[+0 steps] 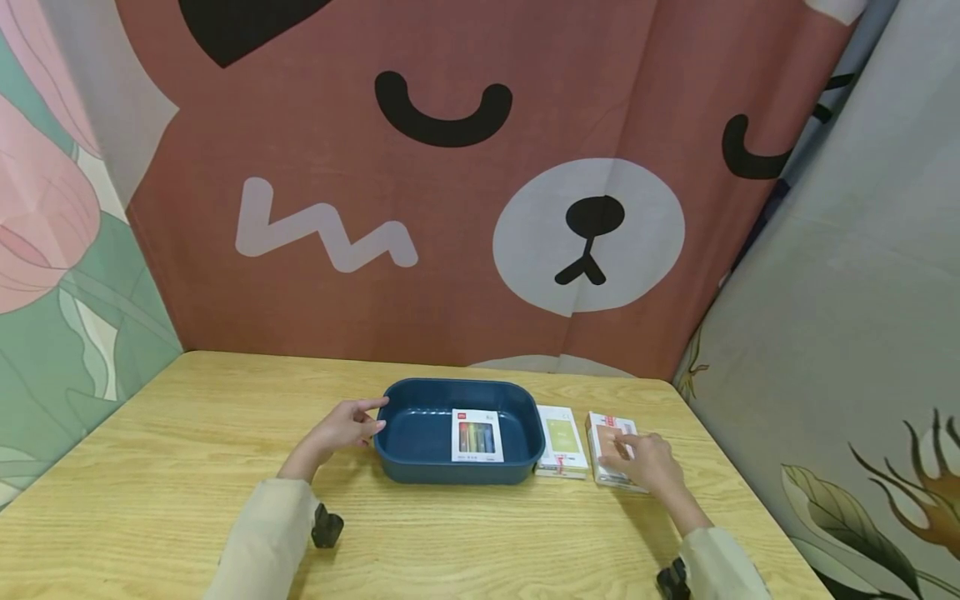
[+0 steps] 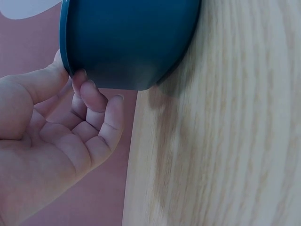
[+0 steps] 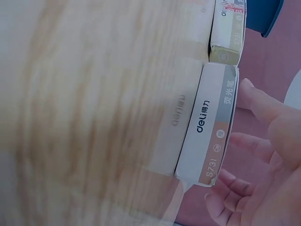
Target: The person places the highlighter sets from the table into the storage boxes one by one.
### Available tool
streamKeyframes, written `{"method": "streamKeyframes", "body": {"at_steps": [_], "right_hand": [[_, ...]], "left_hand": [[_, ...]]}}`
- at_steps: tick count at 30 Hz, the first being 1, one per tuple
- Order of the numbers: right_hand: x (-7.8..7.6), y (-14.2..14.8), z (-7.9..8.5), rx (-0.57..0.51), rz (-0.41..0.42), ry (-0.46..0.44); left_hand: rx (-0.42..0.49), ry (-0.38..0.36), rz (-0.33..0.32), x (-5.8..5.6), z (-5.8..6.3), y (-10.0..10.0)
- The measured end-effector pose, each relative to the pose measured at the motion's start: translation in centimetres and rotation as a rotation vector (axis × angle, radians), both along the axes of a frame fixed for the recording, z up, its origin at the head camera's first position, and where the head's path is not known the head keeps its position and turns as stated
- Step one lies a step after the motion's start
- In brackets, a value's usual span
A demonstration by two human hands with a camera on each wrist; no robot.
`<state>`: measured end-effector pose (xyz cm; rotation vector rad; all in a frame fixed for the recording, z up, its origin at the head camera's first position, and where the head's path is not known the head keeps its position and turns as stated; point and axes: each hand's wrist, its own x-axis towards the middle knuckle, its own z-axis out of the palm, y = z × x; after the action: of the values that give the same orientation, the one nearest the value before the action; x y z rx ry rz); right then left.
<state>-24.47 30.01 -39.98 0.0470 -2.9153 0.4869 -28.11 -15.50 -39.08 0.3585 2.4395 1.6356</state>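
A dark blue plastic tray (image 1: 450, 473) stands on the table, with a white box of colored highlighters (image 1: 477, 437) lying inside it. At the tray's left end, my left hand (image 1: 347, 429) pinches the rim, the thumb above and the fingertips beneath, as the left wrist view shows at the tray wall (image 2: 131, 42). My right hand (image 1: 651, 460) hovers over a white and orange highlighter box (image 1: 606, 429), fingers loosely bent and thumb apart. In the right wrist view that box (image 3: 207, 125) lies beside the hand; whether a fingertip touches it I cannot tell.
Between the tray and the orange box lies a white and yellow-green box (image 1: 562, 442). The light wooden table (image 1: 420, 542) ends at a printed bear curtain (image 1: 360, 308) behind, and a grey patterned cloth (image 1: 847, 333) hangs along the right.
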Motion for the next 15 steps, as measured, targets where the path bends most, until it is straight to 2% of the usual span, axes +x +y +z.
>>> {"method": "streamKeyframes", "body": {"at_steps": [7, 15], "right_hand": [[-0.21, -0.21, -0.02, 0.02, -0.07, -0.098], [-0.55, -0.14, 0.31, 0.043, -0.077, -0.208]], "left_hand": [[0.007, -0.01, 0.003, -0.04, -0.06, -0.07], [0.002, -0.01, 0.009, -0.01, -0.02, 0.01]]}}
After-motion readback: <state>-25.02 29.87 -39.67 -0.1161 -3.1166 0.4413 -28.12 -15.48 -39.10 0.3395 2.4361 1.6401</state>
